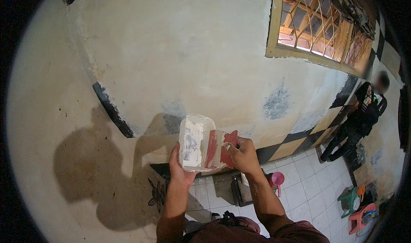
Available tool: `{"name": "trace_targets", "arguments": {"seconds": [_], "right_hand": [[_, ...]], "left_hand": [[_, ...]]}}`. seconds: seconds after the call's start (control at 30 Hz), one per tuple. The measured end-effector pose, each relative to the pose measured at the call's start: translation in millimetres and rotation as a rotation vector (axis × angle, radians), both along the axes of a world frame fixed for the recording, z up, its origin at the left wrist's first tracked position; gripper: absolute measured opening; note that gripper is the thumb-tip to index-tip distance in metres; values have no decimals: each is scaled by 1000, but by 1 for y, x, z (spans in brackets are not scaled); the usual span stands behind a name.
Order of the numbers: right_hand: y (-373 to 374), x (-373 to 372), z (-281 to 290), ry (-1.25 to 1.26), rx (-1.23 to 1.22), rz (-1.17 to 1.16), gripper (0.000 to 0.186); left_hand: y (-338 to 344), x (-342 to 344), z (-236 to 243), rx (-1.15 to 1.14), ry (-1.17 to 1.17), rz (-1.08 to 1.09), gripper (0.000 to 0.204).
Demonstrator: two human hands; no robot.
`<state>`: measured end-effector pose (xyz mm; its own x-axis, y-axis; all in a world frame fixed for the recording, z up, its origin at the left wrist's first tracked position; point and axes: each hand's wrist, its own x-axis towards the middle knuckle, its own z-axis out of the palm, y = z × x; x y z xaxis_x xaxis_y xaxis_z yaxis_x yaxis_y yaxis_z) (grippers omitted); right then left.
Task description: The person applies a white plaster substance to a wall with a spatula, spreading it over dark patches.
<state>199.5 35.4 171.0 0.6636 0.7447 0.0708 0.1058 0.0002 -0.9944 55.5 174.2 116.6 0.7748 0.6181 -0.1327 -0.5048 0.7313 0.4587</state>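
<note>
A white plastic tub [207, 122], its inside smeared with pale putty, hangs in front of me near the wall. My left hand [181, 172] is closed round its lower left side, the thumb along the outer wall. With my right hand [245, 155] I grip a red putty spreader [230, 141] by its right end. The spreader lies across the right side of the tub, and a band of whitish putty coats its middle. Whether its blade touches the tub's bottom I cannot tell.
A patchy cream wall [214, 71] faces me, with a barred window [314, 26] at upper right. A person [359, 112] in dark clothes stands at right. On the tiled floor [299, 185] are a pink dipper [277, 178], a green stool [349, 201] and a red stool [361, 217].
</note>
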Motion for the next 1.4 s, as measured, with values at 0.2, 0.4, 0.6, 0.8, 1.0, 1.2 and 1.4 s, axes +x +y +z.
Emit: {"name": "trace_targets", "arguments": {"seconds": [0.2, 0.4, 0.6, 0.8, 1.0, 1.2, 1.4], "right_hand": [[4, -2, -9, -139, -96, -61, 19], [11, 2, -37, -180, -132, -131, 19], [13, 0, -40, 41, -10, -91, 18], [17, 5, -52, 224, 144, -34, 19], [19, 10, -61, 351, 225, -50, 19], [14, 26, -66, 236, 135, 94, 17], [12, 28, -64, 163, 104, 119, 18]], "left_hand": [[-1, 8, -4, 64, 62, 63, 47], [-9, 16, -8, 144, 96, 66, 46], [-8, 15, -8, 161, 80, 53, 49], [-5, 16, -8, 177, 77, 10, 53], [-11, 16, -4, 179, 115, 41, 53], [-5, 16, 0, 181, 87, 21, 50], [-2, 16, 0, 197, 88, 31, 48]]}}
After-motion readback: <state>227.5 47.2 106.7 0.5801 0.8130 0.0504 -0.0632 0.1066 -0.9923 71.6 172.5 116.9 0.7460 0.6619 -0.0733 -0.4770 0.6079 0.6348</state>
